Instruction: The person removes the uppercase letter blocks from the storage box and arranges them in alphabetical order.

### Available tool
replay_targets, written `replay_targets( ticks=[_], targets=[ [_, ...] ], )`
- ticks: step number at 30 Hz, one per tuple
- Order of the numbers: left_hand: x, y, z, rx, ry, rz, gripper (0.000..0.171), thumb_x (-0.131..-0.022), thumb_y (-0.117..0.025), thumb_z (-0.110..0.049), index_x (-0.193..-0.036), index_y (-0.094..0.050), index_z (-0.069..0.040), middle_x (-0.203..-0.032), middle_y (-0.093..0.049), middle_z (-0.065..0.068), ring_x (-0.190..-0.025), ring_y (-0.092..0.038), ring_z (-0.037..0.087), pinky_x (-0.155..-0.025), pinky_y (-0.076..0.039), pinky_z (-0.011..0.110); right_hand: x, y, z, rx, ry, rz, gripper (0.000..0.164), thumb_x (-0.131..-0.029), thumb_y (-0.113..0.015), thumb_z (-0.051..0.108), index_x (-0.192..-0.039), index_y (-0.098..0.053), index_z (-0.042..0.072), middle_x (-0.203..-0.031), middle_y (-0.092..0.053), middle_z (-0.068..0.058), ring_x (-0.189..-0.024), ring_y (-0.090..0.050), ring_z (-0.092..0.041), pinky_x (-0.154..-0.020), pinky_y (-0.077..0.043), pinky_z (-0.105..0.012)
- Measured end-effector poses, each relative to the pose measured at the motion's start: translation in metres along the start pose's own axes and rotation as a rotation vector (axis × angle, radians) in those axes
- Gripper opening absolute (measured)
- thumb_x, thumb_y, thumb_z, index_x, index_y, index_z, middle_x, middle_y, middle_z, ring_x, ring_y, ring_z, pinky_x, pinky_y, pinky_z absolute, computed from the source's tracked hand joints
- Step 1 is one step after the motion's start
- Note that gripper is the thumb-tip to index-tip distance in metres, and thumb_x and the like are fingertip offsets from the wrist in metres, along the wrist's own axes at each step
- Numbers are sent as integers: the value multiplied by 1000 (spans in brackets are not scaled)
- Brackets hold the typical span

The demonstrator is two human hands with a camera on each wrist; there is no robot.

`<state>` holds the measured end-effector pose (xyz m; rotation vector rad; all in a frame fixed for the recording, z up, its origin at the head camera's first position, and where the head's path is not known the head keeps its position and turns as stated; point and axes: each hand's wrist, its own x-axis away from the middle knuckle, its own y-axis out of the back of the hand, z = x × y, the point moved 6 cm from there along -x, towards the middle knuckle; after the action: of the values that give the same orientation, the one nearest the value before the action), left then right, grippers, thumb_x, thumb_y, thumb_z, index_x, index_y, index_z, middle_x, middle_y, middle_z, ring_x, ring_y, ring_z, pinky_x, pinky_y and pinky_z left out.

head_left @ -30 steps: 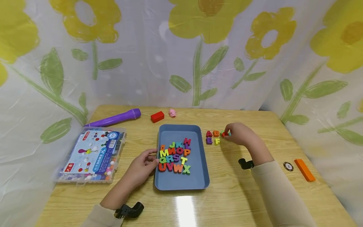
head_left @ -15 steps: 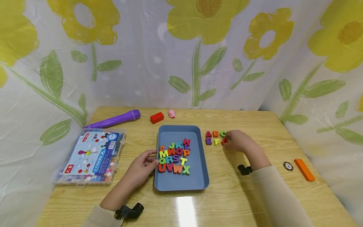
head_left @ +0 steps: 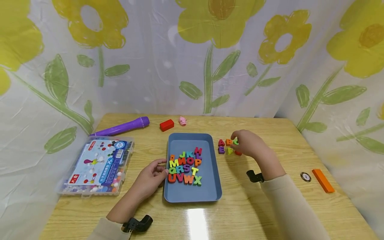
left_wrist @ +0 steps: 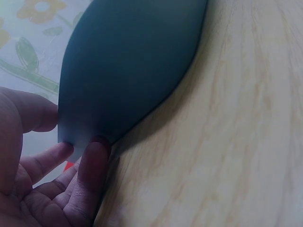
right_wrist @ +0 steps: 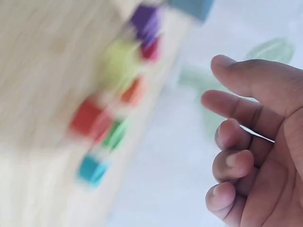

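My left hand (head_left: 150, 176) pinches the left wall of a blue-grey tray (head_left: 192, 193); in the left wrist view its fingers (left_wrist: 94, 161) press the outer side. Inside the tray lie several coloured letters, among them a green X (head_left: 197, 180). Right of the tray my right hand (head_left: 253, 144) hovers over a small letter group, holding nothing. Its fingers bend loosely in the right wrist view. A red A (head_left: 221, 142), orange B (head_left: 228, 142), purple E (head_left: 221, 150) and yellow F (head_left: 230, 151) show, with a green C (head_left: 236, 141) and red letter (head_left: 238, 153) partly hidden. A teal letter (right_wrist: 93, 170) appears only in the right wrist view.
A clear plastic case (head_left: 96, 166) of molecule-model pieces stands left of my left hand. Along the back lie a purple tube (head_left: 123, 127), red block (head_left: 166, 125) and pink pig figure (head_left: 182, 121). To the right are a round chip (head_left: 305, 177) and orange block (head_left: 323, 181).
My right hand carried the red letter toward me, set it down below the C and let go. It has since risen and shifted left. My left hand has stayed at the tray.
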<state>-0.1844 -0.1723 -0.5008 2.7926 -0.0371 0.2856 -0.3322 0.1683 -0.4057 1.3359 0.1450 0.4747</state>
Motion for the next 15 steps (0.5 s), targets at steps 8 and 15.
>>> replay_targets(
  ticks=[8,15],
  targets=[
    [-1,0,1,11,20,-6,48,-108,-67,-21,-154,-58,-13,-120,-69,12,-88,-66,18,-76,-60,32,-26,0,87,90,159,16,37,-102,-79,27,-132,-74,5,-125,-76,-12,-96,-71,-23,-98,-59,-48],
    [-1,1,2,13,20,-10,47,-108,-67,-19,-154,-58,-14,-119,-69,13,-88,-66,18,-75,-59,29,-52,-12,122,134,204,57,32,-101,-80,29,-125,-77,9,-125,-76,-7,-106,-70,-24,-98,-59,-45]
  ],
)
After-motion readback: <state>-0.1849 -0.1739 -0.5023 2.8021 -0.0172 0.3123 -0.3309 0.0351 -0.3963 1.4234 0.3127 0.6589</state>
